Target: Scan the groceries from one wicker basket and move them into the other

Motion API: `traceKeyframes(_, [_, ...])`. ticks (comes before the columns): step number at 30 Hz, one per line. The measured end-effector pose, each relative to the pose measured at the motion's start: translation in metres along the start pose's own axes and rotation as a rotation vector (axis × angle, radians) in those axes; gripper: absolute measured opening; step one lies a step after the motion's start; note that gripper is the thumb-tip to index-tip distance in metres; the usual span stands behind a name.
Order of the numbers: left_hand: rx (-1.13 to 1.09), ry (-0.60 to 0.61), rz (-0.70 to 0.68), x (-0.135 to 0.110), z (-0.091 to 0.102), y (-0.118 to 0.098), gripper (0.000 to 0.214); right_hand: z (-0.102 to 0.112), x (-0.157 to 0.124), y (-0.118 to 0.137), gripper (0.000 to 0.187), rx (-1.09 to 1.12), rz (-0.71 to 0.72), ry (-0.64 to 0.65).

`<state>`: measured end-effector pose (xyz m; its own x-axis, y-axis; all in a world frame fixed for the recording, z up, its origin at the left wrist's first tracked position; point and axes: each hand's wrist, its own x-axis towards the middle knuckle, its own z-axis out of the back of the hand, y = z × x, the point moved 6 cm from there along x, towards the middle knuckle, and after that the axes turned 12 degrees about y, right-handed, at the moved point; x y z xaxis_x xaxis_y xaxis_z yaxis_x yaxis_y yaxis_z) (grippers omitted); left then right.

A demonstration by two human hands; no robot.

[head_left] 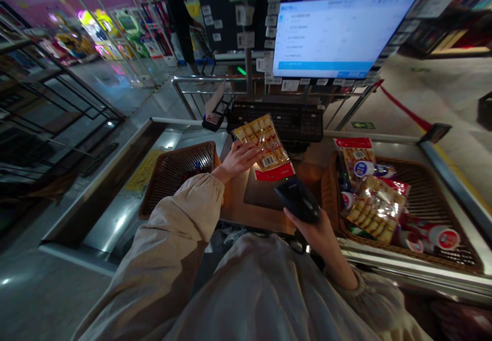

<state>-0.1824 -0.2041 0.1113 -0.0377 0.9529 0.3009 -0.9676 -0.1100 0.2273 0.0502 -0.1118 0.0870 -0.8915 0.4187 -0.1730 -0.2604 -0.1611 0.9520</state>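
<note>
- While the left hand (238, 160) grips the packet (264, 135) near the keyboard (303, 123), its barcode (269, 161) should lie flat and uncovered.
- With fingers closed around the scanner (298, 200), the right hand (317, 232) should aim squarely at that barcode.

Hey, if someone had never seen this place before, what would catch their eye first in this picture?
Probably the bright screen at the upper right, glowing against a dark surround. Next, near the middle, the left hand holds a shiny, red-edged packet, and the right hand holds a black scanner close below it. At the right, a brown basket holds similar packets.
</note>
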Motion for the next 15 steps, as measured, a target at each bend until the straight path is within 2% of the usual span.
traceKeyframes(2, [-0.008,0.004,0.014,0.002,0.0,0.001,0.033,0.001,0.0,0.0,0.026,0.027,0.025,-0.015])
traceKeyframes(5, [-0.017,-0.063,0.01,0.014,0.002,0.0,0.031,0.003,-0.003,0.0,0.022,0.086,0.087,-0.062])
traceKeyframes(9, [-0.066,-0.179,-0.022,0.06,0.005,-0.017,0.028,0.008,-0.016,-0.002,0.02,0.158,0.163,-0.159])
traceKeyframes(12, [-0.176,-0.27,-0.151,0.113,0.007,-0.054,0.027,0.021,-0.03,-0.006,0.02,0.181,0.223,-0.322])
traceKeyframes(15, [-0.277,-0.319,-0.372,0.168,0.006,-0.114,0.028,0.04,-0.046,-0.012,0.024,0.176,0.255,-0.472])
